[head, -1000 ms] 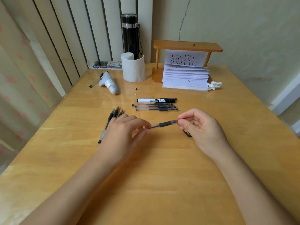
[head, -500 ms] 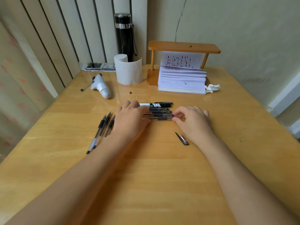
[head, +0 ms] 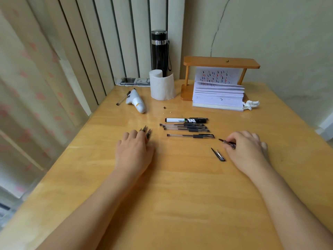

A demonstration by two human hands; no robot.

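- The marker [head: 187,120] carries the only print on the tabletop [head: 180,204]: small dark lettering on its white barrel, a green patch and bold white strokes on the black part. All of it is too small for us to read.
- Our right hand [head: 246,149], in front of the marker and to its right, pinches a pen cap [head: 227,142] between thumb and curled fingers. The cap is slim, dark and translucent, its pointed end aimed towards the marker.
- Our left hand [head: 134,150], in front of the marker and to its left, lies on a bunch of pens [head: 146,132]. The fingers bend down over them, and we cannot tell whether they grip.
- A second cap [head: 218,154] lies loose, further from the marker than the held one.
- Clear gel pens [head: 185,128] with black grips lie parallel just in front of the marker.
- Behind the marker, a notebook [head: 218,98] shows rows of small red, blue and black marks.
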